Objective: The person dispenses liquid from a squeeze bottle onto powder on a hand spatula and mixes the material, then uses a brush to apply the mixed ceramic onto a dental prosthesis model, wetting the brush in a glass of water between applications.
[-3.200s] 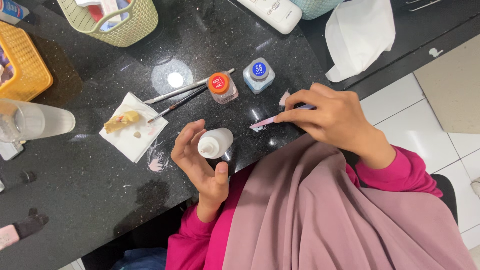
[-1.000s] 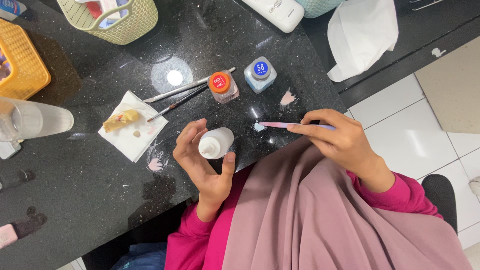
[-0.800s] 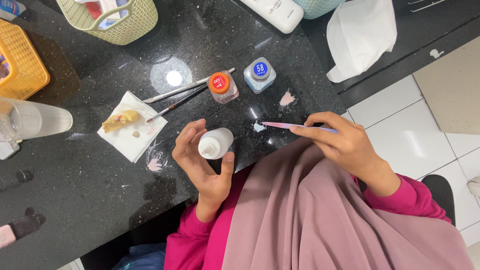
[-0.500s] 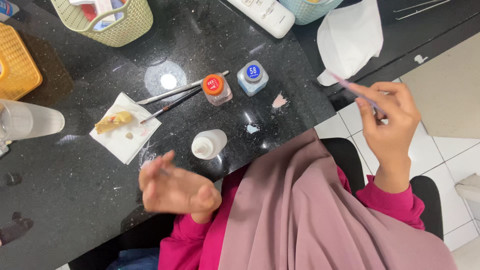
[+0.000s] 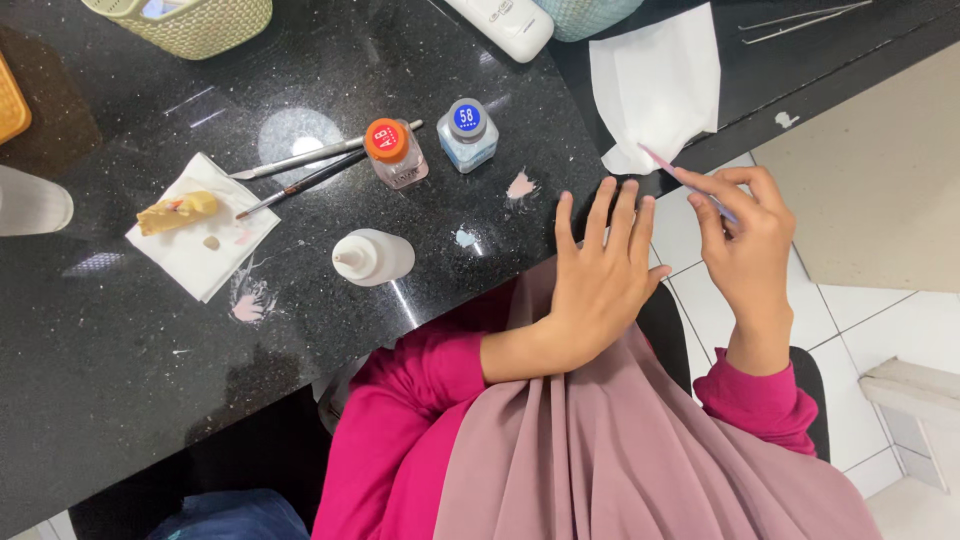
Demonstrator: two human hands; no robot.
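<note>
The right hand [image 5: 745, 245] is pinching a thin pink-tipped brush [image 5: 690, 183] between fingers and thumb, holding it just off the countertop's [image 5: 120, 380] near edge, its tip pointing at a white tissue [image 5: 655, 85]. The left hand [image 5: 598, 280] is lying flat and open, holding nothing, fingers spread on that edge beside the brush. A white bottle [image 5: 372, 257] is lying on its side further along the near edge.

Site looked like a dental or craft lab bench. Black speckled stone counter [image 5: 150, 380] carried two small capped jars [image 5: 395, 152], a white squeeze bottle [image 5: 372, 257], a metal spatula and fine brush [image 5: 300, 172], pink paste smears, and a yellowish model piece on tissue [image 5: 200, 240]. Woven baskets [image 5: 190, 18] stood along the back edge; white tiled floor [image 5: 900, 330] lay below.
</note>
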